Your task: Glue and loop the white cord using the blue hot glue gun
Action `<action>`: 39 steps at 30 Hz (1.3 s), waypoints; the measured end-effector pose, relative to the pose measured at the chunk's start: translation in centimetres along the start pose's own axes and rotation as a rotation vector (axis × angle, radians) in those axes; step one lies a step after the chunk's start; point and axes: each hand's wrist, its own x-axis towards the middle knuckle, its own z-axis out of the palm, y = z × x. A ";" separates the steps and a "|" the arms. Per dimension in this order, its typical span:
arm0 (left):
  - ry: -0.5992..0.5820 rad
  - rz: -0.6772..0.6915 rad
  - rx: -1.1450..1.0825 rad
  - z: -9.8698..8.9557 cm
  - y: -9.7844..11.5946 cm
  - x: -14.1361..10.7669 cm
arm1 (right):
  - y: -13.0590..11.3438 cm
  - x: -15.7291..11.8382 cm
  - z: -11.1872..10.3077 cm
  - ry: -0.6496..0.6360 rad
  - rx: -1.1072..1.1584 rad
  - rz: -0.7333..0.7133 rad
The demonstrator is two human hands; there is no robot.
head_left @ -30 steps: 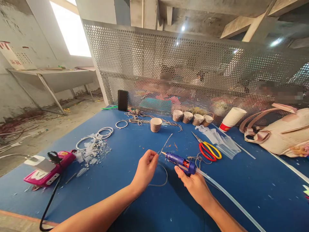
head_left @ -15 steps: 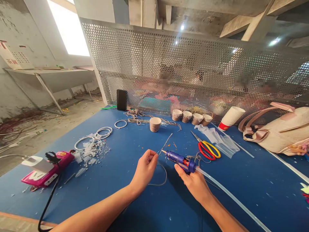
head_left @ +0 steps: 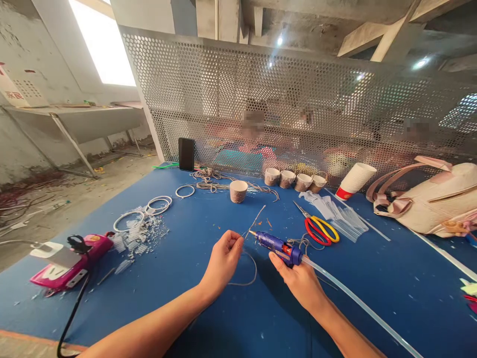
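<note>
Between the fingertips of my left hand (head_left: 224,259) is pinched a thin grey cord (head_left: 256,219), its end sticking up and away to the right. More of that cord loops below the hand on the table. My right hand (head_left: 301,281) is wrapped round the handle of a blue glue gun (head_left: 276,246). A long clear glue stick (head_left: 357,298) trails from the gun's back. The nozzle points left, right beside the cord near my left fingertips; whether they touch I cannot tell. Beyond the hands stands a small cord-wrapped cup (head_left: 238,192).
Scissors (head_left: 316,226) lie right of the glue gun, by clear glue sticks (head_left: 339,214). Several wrapped cups (head_left: 286,179), stacked paper cups (head_left: 356,180) and a phone (head_left: 186,154) line the mesh panel (head_left: 223,99). White rings (head_left: 160,205), scraps and a pink power strip (head_left: 70,268) lie left.
The view has shifted very slightly. Both hands, the cord and the glue gun hold almost the same position.
</note>
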 end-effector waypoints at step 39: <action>0.006 -0.017 -0.024 0.0 0.6 -0.1 | 0.0 0.0 -0.1 -0.014 -0.008 -0.038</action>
